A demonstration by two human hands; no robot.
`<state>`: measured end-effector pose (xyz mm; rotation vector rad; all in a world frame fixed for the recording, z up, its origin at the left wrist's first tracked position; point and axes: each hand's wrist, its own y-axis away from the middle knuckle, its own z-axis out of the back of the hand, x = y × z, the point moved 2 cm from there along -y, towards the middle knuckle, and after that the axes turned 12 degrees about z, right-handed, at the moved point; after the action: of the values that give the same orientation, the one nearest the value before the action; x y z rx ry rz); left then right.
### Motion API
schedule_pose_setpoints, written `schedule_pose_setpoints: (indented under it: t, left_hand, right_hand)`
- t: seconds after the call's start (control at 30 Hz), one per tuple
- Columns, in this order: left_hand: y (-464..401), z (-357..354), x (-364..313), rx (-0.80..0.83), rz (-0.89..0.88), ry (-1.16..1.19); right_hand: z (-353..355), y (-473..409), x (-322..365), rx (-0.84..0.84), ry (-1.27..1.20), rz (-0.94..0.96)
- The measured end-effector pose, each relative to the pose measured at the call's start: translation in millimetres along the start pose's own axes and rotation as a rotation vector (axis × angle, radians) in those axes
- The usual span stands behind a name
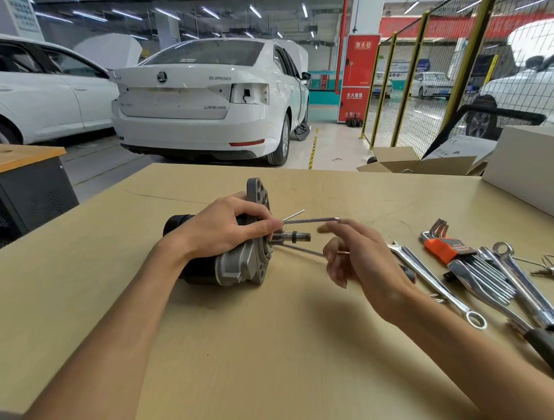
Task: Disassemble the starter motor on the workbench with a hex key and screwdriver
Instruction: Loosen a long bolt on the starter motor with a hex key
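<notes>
The starter motor (237, 267) lies on its side in the middle of the workbench (243, 352), with its grey flange and its shaft (297, 236) facing right. My left hand (221, 227) grips the motor from above, fingertips at the flange where the inner end of a hex key (313, 221) meets it. The key sticks out to the right, level, with its bend at the far end. My right hand (356, 257) hovers right of the shaft. Its forefinger reaches the key's bend and its other fingers are loosely curled. A thin dark line below the shaft is either a second rod or a shadow.
Combination wrenches (435, 283), an orange-holdered hex key set (443, 248) and a ratchet (508, 305) lie at the right of the bench. A white box (532, 175) and an open carton (415, 164) stand at the back right. White cars are parked beyond the bench.
</notes>
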<state>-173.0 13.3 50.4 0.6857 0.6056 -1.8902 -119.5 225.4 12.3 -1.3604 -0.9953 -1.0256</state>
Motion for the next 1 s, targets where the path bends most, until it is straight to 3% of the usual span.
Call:
schedule_pose_setpoints:
  t: [0.13, 0.4, 0.57, 0.77, 1.0]
  left_hand:
    - [-0.7, -0.1, 0.5, 0.004, 0.002, 0.007]
    - [-0.9, 0.1, -0.3, 0.005, 0.004, 0.006]
    - [-0.7, -0.3, -0.4, 0.011, -0.002, -0.002]
    - [-1.9, -0.1, 1.9, 0.007, -0.005, -0.012]
    - [-1.7, 0.0, 1.9, 0.011, -0.013, -0.027]
  right_hand:
    - [-0.4, -0.7, -1.0, 0.008, -0.112, -0.115]
    - [-1.5, -2.9, 3.8, 0.05, -0.342, -0.084]
    - [0.4, -1.9, 2.6, 0.014, -0.134, -0.015]
    - [-1.4, 2.3, 2.4, 0.047, 0.344, 0.388]
    - [-2.8, 4.3, 2.5, 0.046, 0.39, 0.47]
